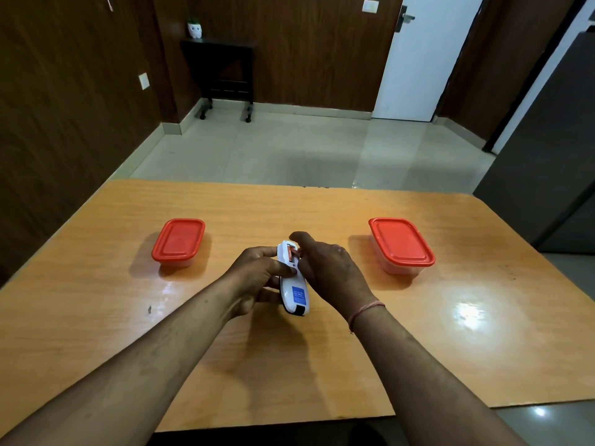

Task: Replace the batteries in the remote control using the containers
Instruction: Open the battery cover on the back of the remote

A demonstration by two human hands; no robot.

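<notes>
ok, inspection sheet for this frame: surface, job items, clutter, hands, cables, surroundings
Surface: wooden table, glossy, with glare patches.
Job's things: white remote back-up, battery bay open, a battery showing; left container and right container, both with red lids on.
Clutter: nothing seen.
Grippers: left hand holds the remote; right hand has its fingers at the battery bay.
Cables: nothing seen.
Surroundings: tiled floor, wood-panelled walls, white door, dark side table with a small pot.

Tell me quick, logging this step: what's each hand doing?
Left hand: closed around the remote control.
Right hand: fingers at a battery in the open compartment; grip cannot be told.
</notes>
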